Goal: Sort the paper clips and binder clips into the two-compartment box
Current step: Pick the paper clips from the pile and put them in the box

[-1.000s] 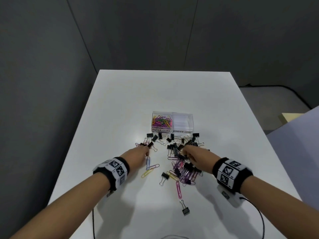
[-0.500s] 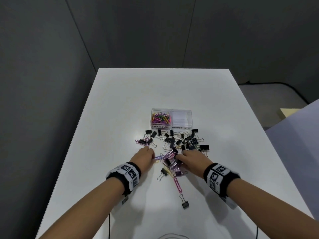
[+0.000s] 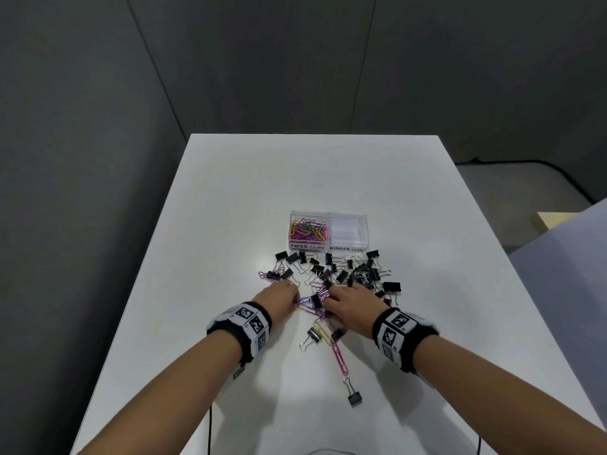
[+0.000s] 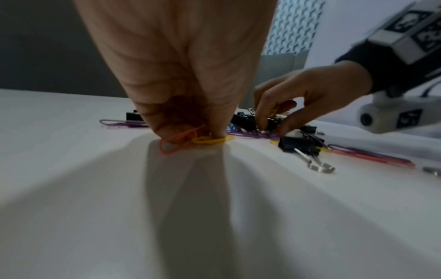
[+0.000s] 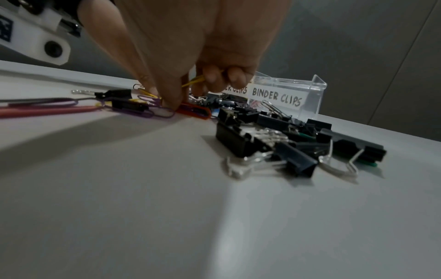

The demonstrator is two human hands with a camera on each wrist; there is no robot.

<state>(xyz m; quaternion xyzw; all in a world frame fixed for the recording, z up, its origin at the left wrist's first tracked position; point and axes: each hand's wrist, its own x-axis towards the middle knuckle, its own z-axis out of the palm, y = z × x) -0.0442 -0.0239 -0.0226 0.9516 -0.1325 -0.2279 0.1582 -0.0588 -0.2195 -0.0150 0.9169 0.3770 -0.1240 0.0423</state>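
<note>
Head view: saw a clear two-compartment box (image 3: pixel 328 213) past the middle of the white counter (image 3: pixel 230 192), its left compartment labelled PAPER CLIPS and heaped with coloured paper clips (image 3: pixel 307 232), its right compartment labelled BINDER CLIPS. Found black binder clips (image 3: pixel 341 274) scattered just near of the box, mixed with loose coloured clips. Noted the left hand (image 3: pixel 279 298) and right hand (image 3: pixel 351 303) down on the near edge of that heap, close together, and a lone binder clip (image 3: pixel 354 397) well apart on the near side. Left wrist view: saw the left hand (image 4: pixel 181 66) with fingers bunched narrow, tips pinching an orange paper clip (image 4: pixel 176 141) against the counter and touching a yellow paper clip (image 4: pixel 210 140) beside it. Right wrist view: saw the right hand (image 5: pixel 190 47) gripping a thin yellow clip (image 5: pixel 194 82) under curled fingers, thumb tip down by a purple paper clip (image 5: pixel 155 111), with the box (image 5: pixel 310 88) beyond on the right.
</note>
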